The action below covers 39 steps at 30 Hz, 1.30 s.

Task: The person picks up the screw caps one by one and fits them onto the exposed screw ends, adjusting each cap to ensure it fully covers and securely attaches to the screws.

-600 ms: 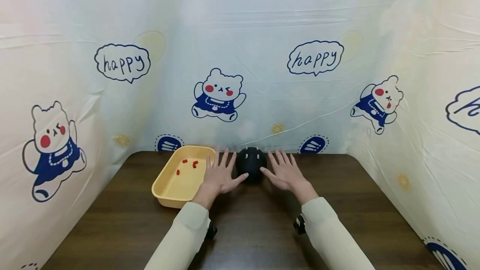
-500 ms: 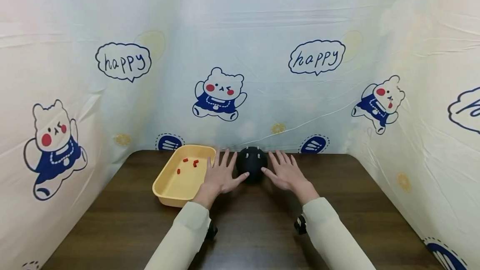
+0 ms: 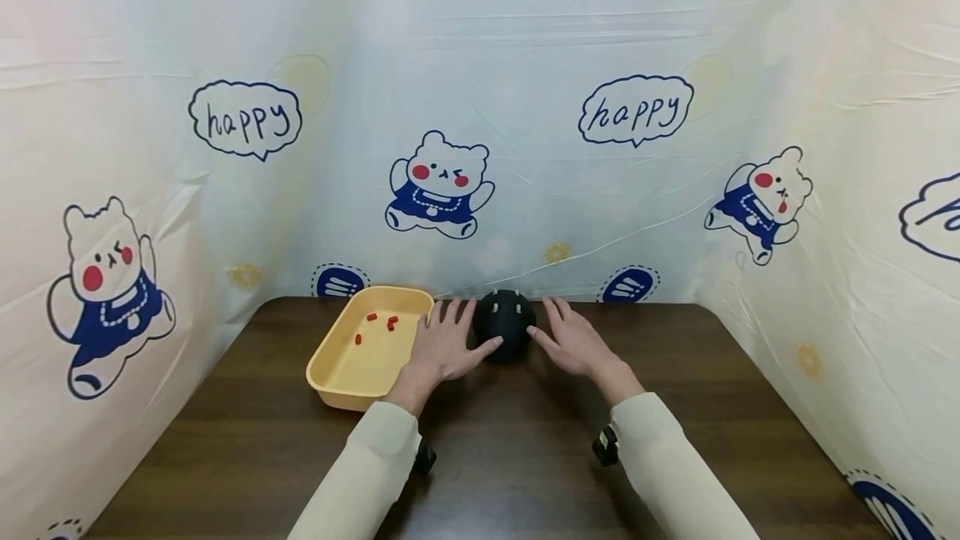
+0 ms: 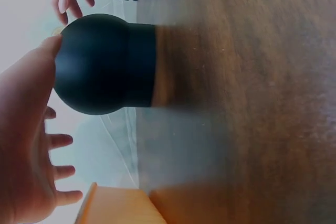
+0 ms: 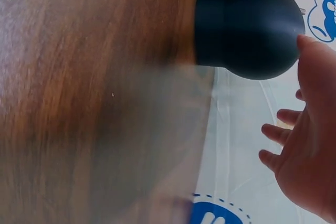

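Observation:
A black ball-shaped object (image 3: 506, 325) on a short round base stands at the back of the table, with small silver metal bits on top. Left of it is my left hand (image 3: 444, 347), fingers spread, its thumb reaching across the front of the ball. On the other side my right hand (image 3: 576, 345) has its fingers extended and its thumb close to the ball. In the left wrist view, the thumb tip of the left hand (image 4: 26, 129) is right at the ball's surface. The right wrist view has the right hand's (image 5: 315, 135) thumb tip overlapping the ball's edge.
A yellow tray (image 3: 318, 377) stands left of my left hand, partly behind it. Several small red pieces (image 3: 392, 321) lie inside. The brown wooden table (image 3: 517, 457) ends at a printed cloth (image 3: 525, 190) hanging around its back and sides.
My fingers have drawn in a little, with the right hand's fingers closer together and slightly bent. The black object stays in its place.

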Tool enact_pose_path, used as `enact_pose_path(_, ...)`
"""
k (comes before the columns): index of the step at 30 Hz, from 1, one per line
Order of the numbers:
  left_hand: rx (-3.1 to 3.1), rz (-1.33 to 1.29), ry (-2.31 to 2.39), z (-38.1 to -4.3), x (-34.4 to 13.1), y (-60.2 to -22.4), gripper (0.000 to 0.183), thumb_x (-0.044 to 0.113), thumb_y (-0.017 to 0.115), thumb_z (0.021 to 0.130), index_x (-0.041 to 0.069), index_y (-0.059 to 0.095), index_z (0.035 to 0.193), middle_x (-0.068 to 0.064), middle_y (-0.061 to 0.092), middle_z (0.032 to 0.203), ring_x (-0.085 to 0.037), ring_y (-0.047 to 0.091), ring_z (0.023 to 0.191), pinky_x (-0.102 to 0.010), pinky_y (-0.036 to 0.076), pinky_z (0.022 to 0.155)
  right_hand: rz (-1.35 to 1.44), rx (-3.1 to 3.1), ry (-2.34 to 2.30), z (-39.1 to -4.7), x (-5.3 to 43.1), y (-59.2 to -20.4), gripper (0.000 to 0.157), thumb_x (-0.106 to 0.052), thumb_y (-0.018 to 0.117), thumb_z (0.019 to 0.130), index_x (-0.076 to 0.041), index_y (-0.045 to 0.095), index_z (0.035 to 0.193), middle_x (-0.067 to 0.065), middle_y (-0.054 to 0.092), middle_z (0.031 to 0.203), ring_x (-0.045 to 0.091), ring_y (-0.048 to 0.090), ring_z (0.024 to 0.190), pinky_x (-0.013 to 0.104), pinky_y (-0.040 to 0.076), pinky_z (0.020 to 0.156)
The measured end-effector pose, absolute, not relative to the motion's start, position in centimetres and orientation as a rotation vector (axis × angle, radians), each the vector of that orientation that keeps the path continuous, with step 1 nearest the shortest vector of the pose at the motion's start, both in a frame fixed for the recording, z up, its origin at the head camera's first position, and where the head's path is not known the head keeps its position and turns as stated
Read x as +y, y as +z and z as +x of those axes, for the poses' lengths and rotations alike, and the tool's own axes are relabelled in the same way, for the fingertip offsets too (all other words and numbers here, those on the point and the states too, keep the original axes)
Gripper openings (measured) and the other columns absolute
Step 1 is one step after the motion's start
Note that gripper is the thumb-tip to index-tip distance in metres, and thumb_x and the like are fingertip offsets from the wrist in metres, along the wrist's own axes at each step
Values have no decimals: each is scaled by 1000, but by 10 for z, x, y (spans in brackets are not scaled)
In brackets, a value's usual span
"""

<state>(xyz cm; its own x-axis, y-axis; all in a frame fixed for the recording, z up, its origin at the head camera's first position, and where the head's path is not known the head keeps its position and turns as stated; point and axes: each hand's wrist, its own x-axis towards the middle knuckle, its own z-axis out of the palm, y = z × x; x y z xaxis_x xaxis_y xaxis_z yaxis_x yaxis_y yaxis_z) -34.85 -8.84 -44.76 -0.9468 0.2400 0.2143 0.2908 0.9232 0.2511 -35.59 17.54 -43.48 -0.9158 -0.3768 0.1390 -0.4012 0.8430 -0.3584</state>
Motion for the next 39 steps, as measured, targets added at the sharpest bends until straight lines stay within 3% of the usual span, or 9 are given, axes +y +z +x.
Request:
enact_pose_path(5, -2848, -372, -447, -346, -90, -446, 93, 77, 48, 90, 17, 35, 160, -14, 38, 161, -40, 34, 146, -62, 29, 116, 625, -2928, 811, -359, 170, -436, 78, -52, 43, 107, -7, 14, 164, 22, 18, 167, 43, 32, 148, 59, 30, 118)
enact_pose_path(14, -2845, -336, -470, -339, -97, -445, 83, 69, 54, 94, 15, 43, 155, -14, 45, 154, -37, 43, 138, -59, 35, 114, 645, -2921, 886, -364, 157, -441, 82, -56, 43, 106, -8, 10, 164, 19, 13, 169, 41, 27, 151, 60, 29, 118)
enact_pose_path(24, -2828, -328, -514, -333, -107, -439, 65, 54, 59, 99, 16, 50, 150, -12, 47, 153, -34, 44, 138, -56, 37, 114, 628, -2915, 968, -373, 145, -447, 85, -60, 40, 105, -11, 4, 165, 19, 7, 170, 40, 22, 153, 60, 26, 119)
enact_pose_path(32, -2859, -333, -485, -329, -115, -431, 57, 48, 61, 99, 17, 56, 146, -9, 52, 149, -32, 46, 136, -55, 39, 114, 568, -2910, 993, -380, 133, -449, 96, -65, 42, 102, -4, 2, 163, 23, 9, 169, 39, 21, 153, 58, 26, 120)
enact_pose_path(39, -2877, -314, -459, -326, -128, -422, 54, 48, 61, 100, 16, 58, 144, -9, 54, 146, -31, 49, 131, -53, 41, 112, 584, -2893, 1064, -382, 124, -450, 93, -57, 46, 104, -2, 0, 163, 23, 8, 168, 39, 19, 154, 55, 23, 122)
